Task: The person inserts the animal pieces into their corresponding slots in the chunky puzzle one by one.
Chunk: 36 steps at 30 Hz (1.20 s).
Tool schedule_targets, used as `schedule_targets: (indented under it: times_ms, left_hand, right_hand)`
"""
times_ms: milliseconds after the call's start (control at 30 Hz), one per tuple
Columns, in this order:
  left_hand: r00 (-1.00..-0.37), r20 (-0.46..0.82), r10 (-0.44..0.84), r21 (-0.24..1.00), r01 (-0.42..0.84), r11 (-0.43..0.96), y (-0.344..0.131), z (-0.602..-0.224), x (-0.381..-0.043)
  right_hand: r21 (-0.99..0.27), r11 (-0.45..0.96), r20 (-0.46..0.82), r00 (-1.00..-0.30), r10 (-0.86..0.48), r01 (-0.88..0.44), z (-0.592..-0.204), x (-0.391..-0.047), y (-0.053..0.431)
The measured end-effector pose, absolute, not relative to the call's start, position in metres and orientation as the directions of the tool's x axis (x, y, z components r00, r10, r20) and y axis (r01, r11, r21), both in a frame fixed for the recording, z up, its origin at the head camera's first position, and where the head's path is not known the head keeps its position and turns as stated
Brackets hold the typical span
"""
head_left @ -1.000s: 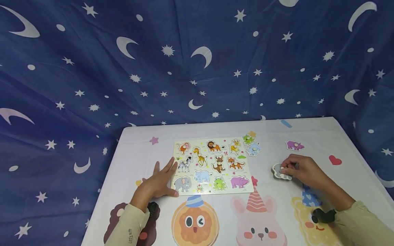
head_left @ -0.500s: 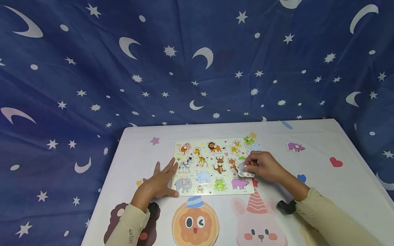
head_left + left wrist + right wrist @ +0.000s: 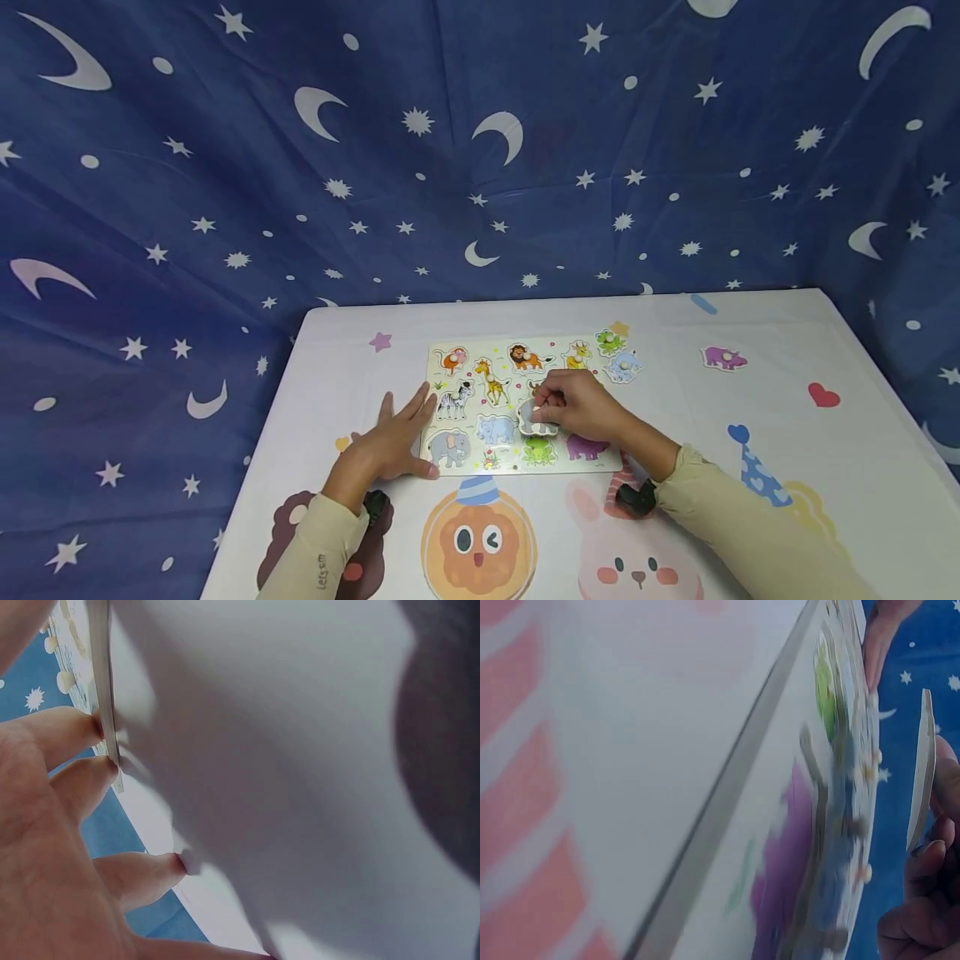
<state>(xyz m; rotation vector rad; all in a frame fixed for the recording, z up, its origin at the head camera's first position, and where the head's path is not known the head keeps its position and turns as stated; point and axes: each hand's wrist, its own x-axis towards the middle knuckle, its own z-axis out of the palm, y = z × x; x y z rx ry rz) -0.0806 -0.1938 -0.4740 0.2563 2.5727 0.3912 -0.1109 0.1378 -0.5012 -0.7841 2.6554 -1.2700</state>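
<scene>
Student: What is the supporting surface?

Tutor: A table, white-topped and printed with motifs: a round orange face and a pink rabbit on the near side, a red heart at right, a pink star at far left.

Student: And directly upon it?

Tutor: A puzzle board, flat, near the middle; beside its far right corner, a frog piece and a pale-blue animal piece, close together; farther right, well apart, a purple hippo piece.

Student: Anything else?

Tutor: The left hand, fingers spread, fingertips touching tabletop and board edge.
</scene>
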Motion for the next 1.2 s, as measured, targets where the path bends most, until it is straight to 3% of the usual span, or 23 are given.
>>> schedule_targets:
  times_ms: [667, 1200]
  left_hand:
    - [-0.834, -0.481, 0.27, 0.307, 0.129, 0.943, -0.198, -0.477, -0.083]
    - [-0.816, -0.502, 0.286, 0.303, 0.144, 0.942, -0.2, -0.473, -0.084]
  right_hand:
    - [-0.677, 0.55, 0.125, -0.813, -0.569, -0.489, -0.51, -0.109, 0.053]
    - [-0.654, 0.602, 0.039, -0.814, -0.579, -0.459, -0.517, -0.105, 0.008]
